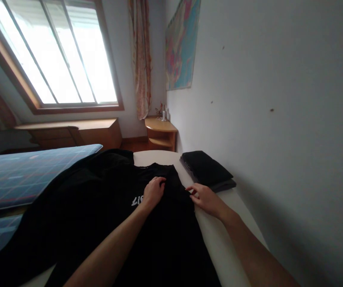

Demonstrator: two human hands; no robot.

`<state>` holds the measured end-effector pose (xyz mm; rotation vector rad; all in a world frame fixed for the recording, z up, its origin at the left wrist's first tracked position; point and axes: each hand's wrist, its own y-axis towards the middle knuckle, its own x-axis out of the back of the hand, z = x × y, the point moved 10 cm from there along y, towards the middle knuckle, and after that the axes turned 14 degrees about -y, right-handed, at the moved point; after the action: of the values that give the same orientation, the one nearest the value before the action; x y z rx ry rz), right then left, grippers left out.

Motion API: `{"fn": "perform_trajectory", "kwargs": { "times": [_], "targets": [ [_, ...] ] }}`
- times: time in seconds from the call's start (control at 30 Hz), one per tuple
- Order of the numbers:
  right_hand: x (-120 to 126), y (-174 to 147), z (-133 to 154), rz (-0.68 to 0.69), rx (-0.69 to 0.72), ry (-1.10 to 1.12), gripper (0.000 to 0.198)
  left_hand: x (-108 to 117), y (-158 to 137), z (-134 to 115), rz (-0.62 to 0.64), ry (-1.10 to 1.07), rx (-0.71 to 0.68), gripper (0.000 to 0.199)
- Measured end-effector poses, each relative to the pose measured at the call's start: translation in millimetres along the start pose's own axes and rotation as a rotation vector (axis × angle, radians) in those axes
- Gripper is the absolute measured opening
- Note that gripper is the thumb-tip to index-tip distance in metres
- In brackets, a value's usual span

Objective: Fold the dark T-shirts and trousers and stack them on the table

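Observation:
A black shirt (165, 239) with white lettering on its chest is spread out on a pale bed surface, its collar end away from me. Across the upper chest, just right of the lettering, lies my left hand (154, 193), its fingers curled together on the dark fabric. My right hand (205, 199) is at the right shoulder edge of the shirt, thumb and fingertips closed on the cloth there. Part of the lettering is hidden behind my left hand. To the left, a long black sleeve trails down toward the front.
A folded stack of dark clothes (207, 167) sits beyond my right hand, near the white wall (279, 159). Blue plaid padding (34, 171) lies at the left. Farther back are a wooden corner shelf (161, 125), a desk (96, 125) and a window.

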<state>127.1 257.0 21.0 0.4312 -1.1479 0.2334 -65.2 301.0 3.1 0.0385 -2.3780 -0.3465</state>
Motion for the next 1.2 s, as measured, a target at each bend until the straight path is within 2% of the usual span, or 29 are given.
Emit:
{"fn": "perform_trajectory", "kwargs": {
  "times": [0.17,0.33,0.43,0.53,0.77,0.9,1.07,1.2],
  "targets": [
    [-7.2,-0.4,-0.8,0.049,-0.005,-0.089,0.03,-1.1,-4.9,0.0,-0.02,-0.004,-0.039,0.03],
    [-6.8,-2.3,-7.1,0.098,-0.111,-0.157,0.019,0.6,-9.9,-1.4,-0.034,0.016,-0.045,0.033],
    [-3.3,-2.0,-10.1,0.065,-0.193,-0.208,0.026,1.1,-12.2,-3.6,-0.043,0.049,-0.045,0.027],
    [-1.5,-1.5,-11.5,0.01,-0.256,-0.246,0.02,1.8,-12.7,-6.7,-0.059,0.071,-0.057,0.023],
    [-9.4,0.4,-5.2,0.033,-0.261,-0.225,0.026,12.8,-11.3,-0.9,-0.136,0.076,-0.008,0.019],
    [-12.2,-0.8,-14.5,0.084,-0.325,-0.215,0.032,12.9,-12.8,-2.7,-0.121,0.157,-0.035,0.018],
    [-16.6,-5.3,-22.0,0.142,-0.369,-0.168,0.021,-0.6,-15.9,-12.3,-0.053,0.166,-0.175,0.031],
    [-9.5,-6.4,-22.3,0.091,-0.422,-0.176,0.02,-14.2,-15.9,-8.8,0.01,0.208,-0.192,0.035]
  ]
}}
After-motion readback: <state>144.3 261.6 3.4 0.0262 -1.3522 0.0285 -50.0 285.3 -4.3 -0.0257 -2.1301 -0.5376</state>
